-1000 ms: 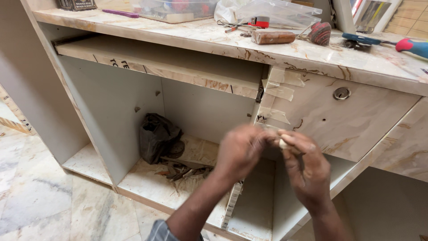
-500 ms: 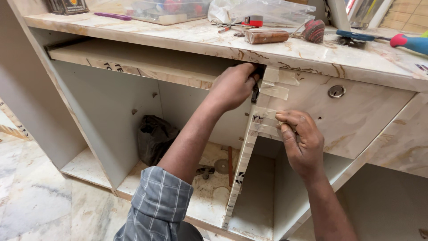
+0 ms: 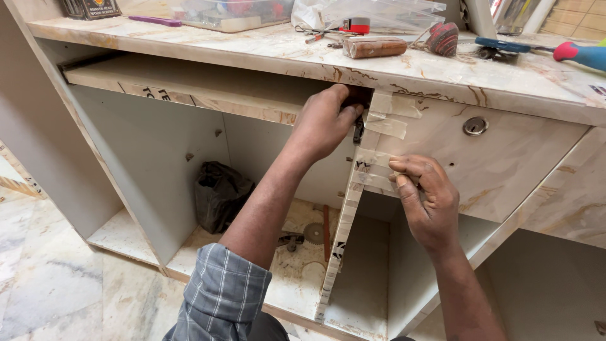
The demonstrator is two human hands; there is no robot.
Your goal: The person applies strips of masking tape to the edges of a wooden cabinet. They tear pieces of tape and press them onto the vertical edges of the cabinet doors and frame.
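Head cam | L hand (image 3: 325, 120) reaching under countertop (image 3: 404, 66) at 12, fingers curled on panel's (image 3: 344, 221) top edge (grip partly hidden) | R hand (image 3: 426, 199) pressing tape strip (image 3: 374, 179) at 3, fingertips together | step: taping panel | next: likely firm, even pressure.

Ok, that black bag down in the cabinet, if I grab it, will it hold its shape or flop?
The black bag would probably flop: its surface is crumpled and creased, like thin plastic. It bulges and slumps against the cabinet wall, so something is likely inside, though what cannot be seen; the weight is hard to judge. It should not roll, since it sits slumped on the shelf floor.
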